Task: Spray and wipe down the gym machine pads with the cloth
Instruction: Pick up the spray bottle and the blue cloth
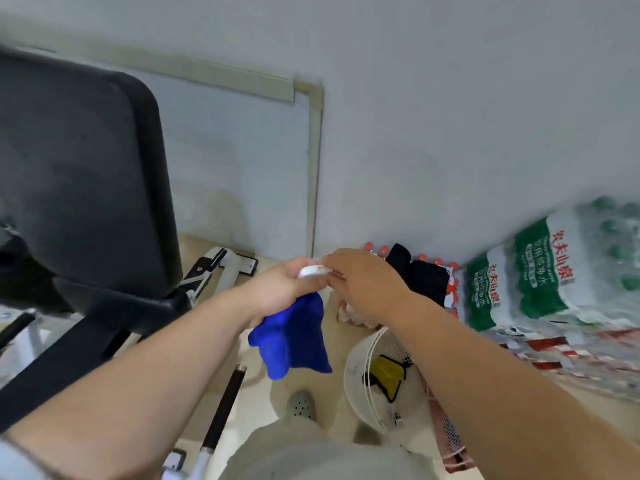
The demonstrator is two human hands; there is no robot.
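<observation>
My left hand (282,287) grips a blue cloth (292,339), which hangs down from my fist in front of me. A small white object (313,271) shows between my two hands; my right hand (367,284) is curled over it, and most of it is hidden, so I cannot tell what it is. The black padded back of the gym machine (79,171) stands at the left, and its black seat pad (86,337) slopes down below it. Both hands are to the right of the pads and not touching them.
A white mesh basket (356,372) holding a yellow and black item stands on the floor by my right foot. Shrink-wrapped packs of water bottles (540,271) are stacked against the wall at the right. A black bar (225,407) and the white machine frame (221,268) lie below.
</observation>
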